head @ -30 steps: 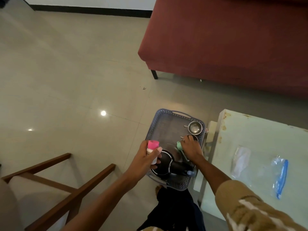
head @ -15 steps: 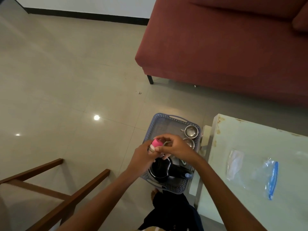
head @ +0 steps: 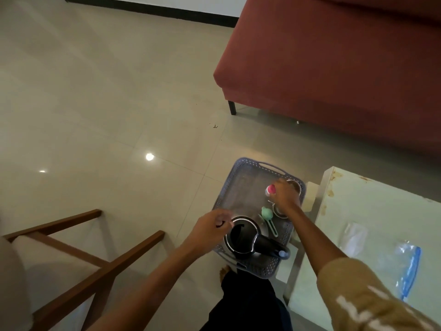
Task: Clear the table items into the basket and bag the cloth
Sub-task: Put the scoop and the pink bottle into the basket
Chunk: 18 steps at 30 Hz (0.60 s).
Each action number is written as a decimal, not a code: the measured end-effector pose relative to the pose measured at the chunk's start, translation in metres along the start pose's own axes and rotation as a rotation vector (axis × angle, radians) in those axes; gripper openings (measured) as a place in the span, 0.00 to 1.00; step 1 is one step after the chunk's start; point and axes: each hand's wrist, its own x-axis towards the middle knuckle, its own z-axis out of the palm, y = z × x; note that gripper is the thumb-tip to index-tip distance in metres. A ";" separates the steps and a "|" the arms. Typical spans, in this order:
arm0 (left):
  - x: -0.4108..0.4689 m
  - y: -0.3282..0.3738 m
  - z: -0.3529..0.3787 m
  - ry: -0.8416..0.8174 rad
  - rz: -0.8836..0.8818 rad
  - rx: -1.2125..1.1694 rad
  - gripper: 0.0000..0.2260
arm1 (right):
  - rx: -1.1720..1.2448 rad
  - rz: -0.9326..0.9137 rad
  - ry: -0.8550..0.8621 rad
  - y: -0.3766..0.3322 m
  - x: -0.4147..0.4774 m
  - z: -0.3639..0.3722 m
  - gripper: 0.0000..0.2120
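Over basket [head: 248, 161], bottle [head: 270, 189] switched (right hand [head: 285, 193]).

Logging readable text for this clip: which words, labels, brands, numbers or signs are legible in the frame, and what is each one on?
No legible text anywhere in this frame.
pink-capped bottle: any label is too small and blurred to read.
black kettle: no readable marking.
zip bag: no print visible.

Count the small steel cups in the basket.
2: one steel cup at the basket's far right corner, another just nearer, under the right hand. Others may be hidden.
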 end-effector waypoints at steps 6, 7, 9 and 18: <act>-0.005 -0.018 0.002 0.007 -0.041 -0.068 0.09 | -0.285 -0.045 -0.058 0.003 0.007 0.022 0.11; -0.005 -0.018 0.002 0.008 -0.040 -0.078 0.09 | -0.288 -0.027 -0.059 0.001 0.007 0.022 0.11; -0.005 -0.017 0.002 0.007 -0.040 -0.103 0.09 | -0.281 0.005 -0.057 -0.001 0.006 0.022 0.11; -0.009 0.001 0.010 -0.040 0.003 -0.119 0.09 | -0.107 0.023 0.004 -0.008 -0.014 -0.008 0.12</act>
